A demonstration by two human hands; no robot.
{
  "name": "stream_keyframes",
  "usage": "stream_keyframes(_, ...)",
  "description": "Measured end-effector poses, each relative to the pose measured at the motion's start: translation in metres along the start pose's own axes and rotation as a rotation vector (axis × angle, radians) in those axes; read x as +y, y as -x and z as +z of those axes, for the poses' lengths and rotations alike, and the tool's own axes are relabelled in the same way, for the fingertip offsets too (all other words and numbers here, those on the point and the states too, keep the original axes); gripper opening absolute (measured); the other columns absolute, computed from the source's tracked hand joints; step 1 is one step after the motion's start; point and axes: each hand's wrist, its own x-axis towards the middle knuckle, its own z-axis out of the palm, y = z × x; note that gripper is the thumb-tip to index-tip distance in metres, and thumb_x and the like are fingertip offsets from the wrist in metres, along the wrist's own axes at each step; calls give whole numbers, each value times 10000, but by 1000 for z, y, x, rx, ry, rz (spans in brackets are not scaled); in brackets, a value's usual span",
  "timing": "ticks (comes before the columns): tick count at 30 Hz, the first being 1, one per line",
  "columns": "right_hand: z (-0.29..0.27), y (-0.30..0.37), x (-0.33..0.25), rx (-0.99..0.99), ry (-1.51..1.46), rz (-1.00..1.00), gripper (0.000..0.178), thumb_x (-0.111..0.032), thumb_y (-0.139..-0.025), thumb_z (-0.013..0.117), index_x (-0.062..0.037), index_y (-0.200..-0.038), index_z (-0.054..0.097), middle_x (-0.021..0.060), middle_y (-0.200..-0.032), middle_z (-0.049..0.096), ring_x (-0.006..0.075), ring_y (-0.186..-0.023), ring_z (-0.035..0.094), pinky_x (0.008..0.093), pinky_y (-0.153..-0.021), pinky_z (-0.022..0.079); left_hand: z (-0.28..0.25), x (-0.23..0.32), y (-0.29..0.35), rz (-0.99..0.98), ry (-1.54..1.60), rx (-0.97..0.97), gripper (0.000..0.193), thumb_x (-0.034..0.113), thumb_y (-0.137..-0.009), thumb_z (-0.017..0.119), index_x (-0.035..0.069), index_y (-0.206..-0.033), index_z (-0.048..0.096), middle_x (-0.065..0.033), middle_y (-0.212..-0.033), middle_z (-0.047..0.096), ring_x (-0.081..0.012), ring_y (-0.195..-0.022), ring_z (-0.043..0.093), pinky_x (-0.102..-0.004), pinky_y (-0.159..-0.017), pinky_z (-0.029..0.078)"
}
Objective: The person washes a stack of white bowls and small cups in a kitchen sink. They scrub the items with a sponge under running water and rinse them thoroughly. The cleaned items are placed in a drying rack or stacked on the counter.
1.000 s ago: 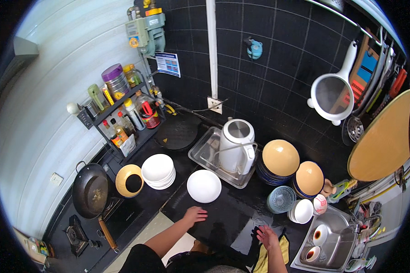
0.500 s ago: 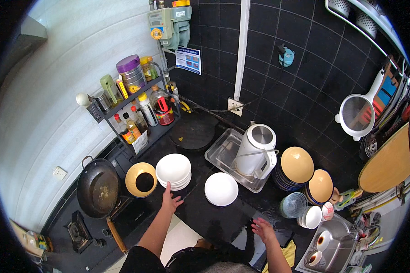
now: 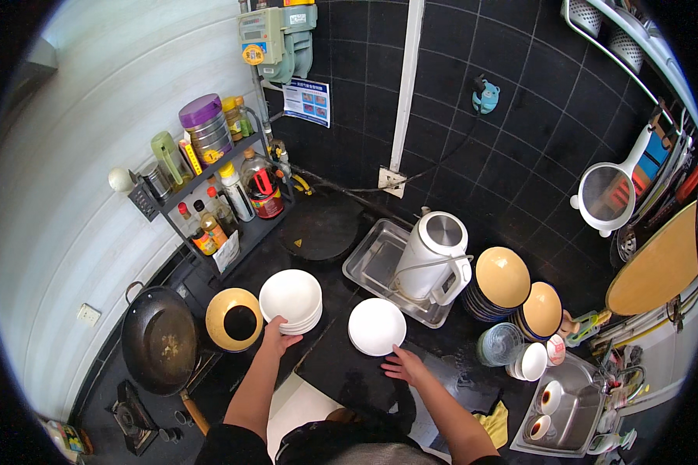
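A short stack of white bowls [image 3: 291,296] stands on the black counter left of centre. My left hand [image 3: 275,339] is closed at its near side, thumb at the rim and fingers against the lower bowls. To the right of it lie white plates [image 3: 376,325], apparently stacked. My right hand [image 3: 404,366] is beside their near right edge, fingers spread and holding nothing; whether the fingertips touch the rim I cannot tell. Just left of the white bowls sits a yellow bowl [image 3: 216,321] with dark liquid inside.
A black wok [image 3: 160,341] rests on the stove at left, below a bottle rack [image 3: 248,232]. Behind the plates, a white kettle [image 3: 434,256] stands in a metal tray [image 3: 364,260]. Yellow bowl stacks [image 3: 502,277], a glass bowl [image 3: 501,345] and a sink [image 3: 578,411] are at right.
My left hand has closed on the near side of the white bowls. My right hand has moved left and forward to the plates' edge. The view has shifted slightly.
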Motion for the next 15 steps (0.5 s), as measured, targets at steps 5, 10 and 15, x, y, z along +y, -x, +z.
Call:
stream_keyframes(5,38,-22,-6,140,97,-39,434,-224,-835,542,20,-1173,418,197,-1006,581,302,-794,633,397,-617,552,6,1,6,-18,-29,18,649,258,-705,569,24,-1255,316,-213,-1165,443,-413,-1012,495,-543,-810,451)
stream_keyframes(10,37,-36,4,270,75,-111,322,-58,-810,445,134,-1068,447,231,-884,604,321,-679,644,396,-534,563,-3,-1,-1,-50,-7,-101,620,259,-676,547,13,-1217,372,-192,-1158,467,-383,-1008,504,-532,-816,453)
stream_keyframes(15,-14,-11,45,312,105,-138,335,-35,-816,461,128,-1108,436,223,-939,585,335,-708,634,397,-544,570,7,2,8,32,-44,-108,564,228,-659,501,18,-1175,411,-175,-1106,516,-343,-984,546,-529,-806,460)
